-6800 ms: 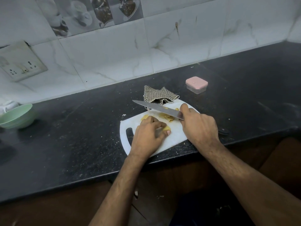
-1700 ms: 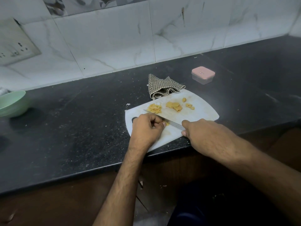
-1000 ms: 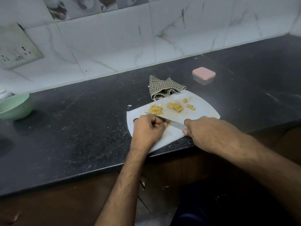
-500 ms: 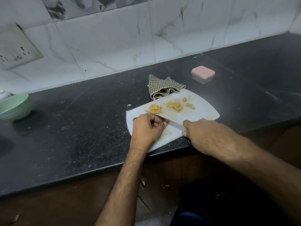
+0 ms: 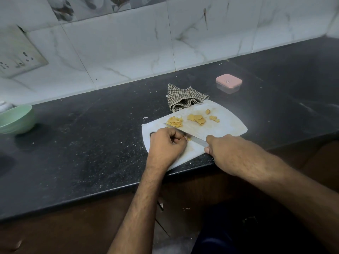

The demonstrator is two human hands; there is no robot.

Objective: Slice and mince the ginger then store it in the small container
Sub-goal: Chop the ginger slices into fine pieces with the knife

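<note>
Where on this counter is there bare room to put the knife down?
Bare counter runs between the green bowl and the cutting board, and also right of the board, below the pink container. The board is crowded: ginger, knife, both hands, with the cloth at its far edge.

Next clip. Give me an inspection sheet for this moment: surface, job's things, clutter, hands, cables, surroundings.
Surface: black counter, speckled with crumbs; white board at its front edge.
Job's things: cut ginger and slices on the board; pink-lidded container behind, closed.
Clutter: checked cloth at the board's far edge; green bowl far left.
Hands: left hand curled over a ginger piece against the knife; right hand grips the handle.
Cables: nothing seen.
Surroundings: marbled tile wall, socket plate, brown cabinet fronts below.
</note>
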